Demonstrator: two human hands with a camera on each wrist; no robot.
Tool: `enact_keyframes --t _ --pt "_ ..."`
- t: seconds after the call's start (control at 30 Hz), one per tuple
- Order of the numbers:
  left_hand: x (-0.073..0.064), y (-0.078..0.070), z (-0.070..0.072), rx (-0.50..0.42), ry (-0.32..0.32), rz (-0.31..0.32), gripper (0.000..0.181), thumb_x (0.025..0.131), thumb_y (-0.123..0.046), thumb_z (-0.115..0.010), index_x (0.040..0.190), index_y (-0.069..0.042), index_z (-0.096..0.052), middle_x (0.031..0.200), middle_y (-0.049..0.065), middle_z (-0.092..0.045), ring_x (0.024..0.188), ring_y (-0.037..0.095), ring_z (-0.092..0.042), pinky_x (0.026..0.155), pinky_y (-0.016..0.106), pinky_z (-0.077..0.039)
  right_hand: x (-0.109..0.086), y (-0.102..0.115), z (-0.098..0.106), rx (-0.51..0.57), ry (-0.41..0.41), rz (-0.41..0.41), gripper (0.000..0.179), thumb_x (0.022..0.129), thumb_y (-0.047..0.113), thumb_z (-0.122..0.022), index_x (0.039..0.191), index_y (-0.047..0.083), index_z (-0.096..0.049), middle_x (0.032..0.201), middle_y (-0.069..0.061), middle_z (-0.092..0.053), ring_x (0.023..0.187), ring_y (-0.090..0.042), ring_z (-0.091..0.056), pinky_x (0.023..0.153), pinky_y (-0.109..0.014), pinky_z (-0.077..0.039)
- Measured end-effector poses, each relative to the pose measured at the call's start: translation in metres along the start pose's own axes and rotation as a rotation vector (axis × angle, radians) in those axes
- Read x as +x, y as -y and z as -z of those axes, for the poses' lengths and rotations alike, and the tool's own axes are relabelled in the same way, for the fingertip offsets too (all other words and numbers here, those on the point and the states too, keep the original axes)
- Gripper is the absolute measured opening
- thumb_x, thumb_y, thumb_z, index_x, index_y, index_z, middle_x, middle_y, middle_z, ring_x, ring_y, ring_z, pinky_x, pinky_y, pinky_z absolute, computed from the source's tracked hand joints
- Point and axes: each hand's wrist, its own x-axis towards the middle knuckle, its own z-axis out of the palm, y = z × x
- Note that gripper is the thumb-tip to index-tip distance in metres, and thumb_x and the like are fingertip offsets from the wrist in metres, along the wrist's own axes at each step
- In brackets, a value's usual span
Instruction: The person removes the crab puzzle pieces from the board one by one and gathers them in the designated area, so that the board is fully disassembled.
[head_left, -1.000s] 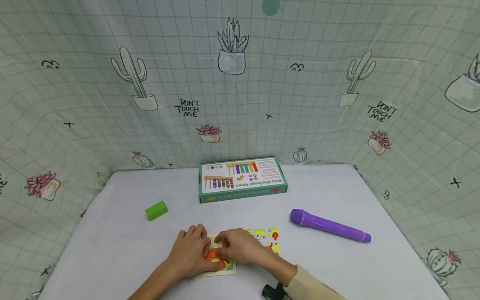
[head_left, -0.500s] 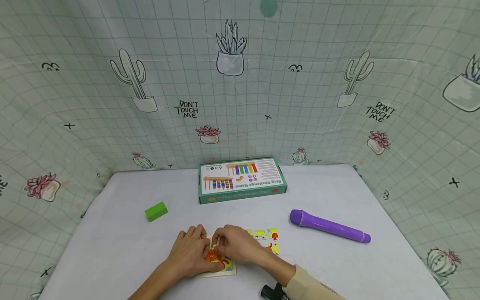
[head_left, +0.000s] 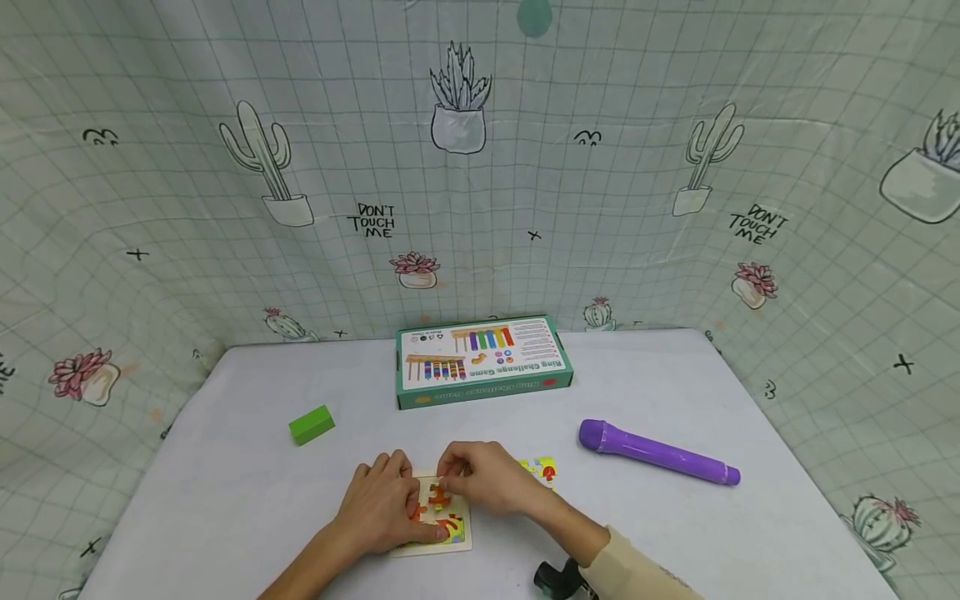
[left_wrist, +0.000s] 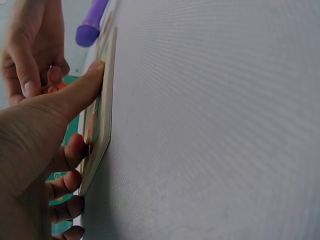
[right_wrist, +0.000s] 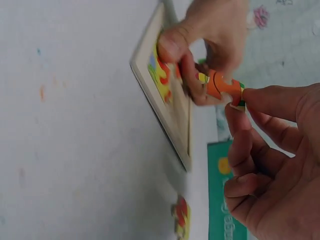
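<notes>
A wooden puzzle board point(head_left: 459, 547) with a pale frame and red, yellow and green pieces lies flat on the white table. My left hand point(head_left: 378, 506) grips it from the left, thumb pressing the printed pieces and bent fingers along its edge. Above the board, my right hand point(head_left: 491, 477) pinches an orange puzzle piece point(right_wrist: 218, 86) with green and yellow edges between thumb and forefinger. In the right wrist view, this piece is raised and tilted, close to the left fingers. Bare wood shows in part of the board point(right_wrist: 181, 131). The left hand hides its left side.
Loose puzzle pieces point(head_left: 542, 468) lie right of the board, partly behind the right hand. A purple toy microphone point(head_left: 660, 454) lies farther right. At the back is a green-edged game box point(head_left: 483, 362); a green block point(head_left: 312, 425) sits left. A black object point(head_left: 558, 579) is by the right sleeve.
The right hand has moved slightly up and right, lifting the orange piece off the board and baring wood beneath. The left hand stays in place.
</notes>
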Motion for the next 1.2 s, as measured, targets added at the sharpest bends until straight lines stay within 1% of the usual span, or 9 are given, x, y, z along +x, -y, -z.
enact_keyframes --t 0.13,0.23,0.37,0.47,0.63,0.87,1.1,1.2 --pt "0.0 0.0 0.0 0.002 0.003 0.006 0.062 0.061 -0.086 -0.07 0.054 -0.029 -0.046 0.085 -0.008 -0.039 0.08 0.014 -0.036 0.069 0.038 -0.031 -0.003 -0.007 0.018 -0.003 -0.027 -0.014 0.002 0.092 0.02 -0.072 0.093 0.02 -0.07 0.08 0.011 -0.063 0.072 -0.006 -0.055 0.063 -0.023 -0.044" --pt "0.0 0.001 0.0 0.004 0.003 0.006 0.063 0.061 -0.086 -0.069 0.054 -0.028 -0.046 0.085 -0.008 -0.039 0.08 0.014 -0.036 0.07 0.039 -0.032 -0.006 -0.011 0.033 -0.007 -0.041 -0.032 0.004 0.092 0.021 -0.072 0.094 0.018 -0.07 0.08 0.009 -0.064 0.071 -0.009 -0.056 0.061 -0.025 -0.044" --pt "0.001 0.0 0.0 0.002 0.016 0.007 0.063 0.061 -0.087 -0.068 0.054 -0.028 -0.047 0.086 -0.008 -0.039 0.081 0.014 -0.037 0.071 0.041 -0.033 -0.012 -0.019 0.049 -0.022 -0.035 -0.061 0.004 0.092 0.02 -0.073 0.092 0.016 -0.071 0.079 0.006 -0.065 0.07 -0.012 -0.057 0.06 -0.027 -0.044" --pt "0.002 0.0 0.0 -0.004 0.029 0.011 0.064 0.061 -0.088 -0.068 0.054 -0.028 -0.047 0.086 -0.007 -0.039 0.082 0.014 -0.037 0.072 0.041 -0.033 -0.017 -0.027 0.055 -0.045 -0.023 -0.095 0.004 0.091 0.02 -0.073 0.091 0.016 -0.071 0.077 0.006 -0.064 0.069 -0.013 -0.056 0.059 -0.026 -0.043" --pt "0.002 0.0 -0.001 -0.014 0.036 0.014 0.064 0.061 -0.088 -0.068 0.055 -0.028 -0.047 0.087 -0.007 -0.039 0.082 0.015 -0.036 0.072 0.041 -0.032 -0.025 -0.04 0.059 -0.085 -0.004 -0.135 0.004 0.091 0.02 -0.074 0.089 0.017 -0.071 0.074 0.007 -0.064 0.067 -0.012 -0.055 0.058 -0.025 -0.04" --pt "0.002 0.0 -0.002 -0.014 0.025 0.009 0.063 0.061 -0.087 -0.069 0.054 -0.028 -0.047 0.086 -0.007 -0.038 0.082 0.014 -0.035 0.072 0.041 -0.032 -0.031 -0.05 0.06 -0.088 0.034 -0.151 0.005 0.089 0.014 -0.073 0.086 0.017 -0.072 0.073 0.007 -0.064 0.065 -0.011 -0.056 0.059 -0.025 -0.044" --pt "0.002 0.001 -0.002 -0.011 0.023 0.013 0.064 0.061 -0.089 -0.067 0.054 -0.028 -0.046 0.086 -0.008 -0.039 0.082 0.014 -0.036 0.072 0.04 -0.032 -0.034 -0.056 0.054 -0.13 0.024 -0.165 0.004 0.089 0.019 -0.074 0.086 0.019 -0.071 0.072 0.008 -0.062 0.064 -0.009 -0.054 0.06 -0.024 -0.043" --pt "0.002 0.0 -0.002 -0.005 0.018 0.016 0.064 0.06 -0.088 -0.068 0.053 -0.028 -0.046 0.086 -0.008 -0.039 0.082 0.014 -0.036 0.072 0.041 -0.033 -0.034 -0.055 0.052 -0.148 0.02 -0.151 0.004 0.088 0.018 -0.075 0.086 0.019 -0.072 0.072 0.009 -0.062 0.065 -0.009 -0.054 0.061 -0.025 -0.043"
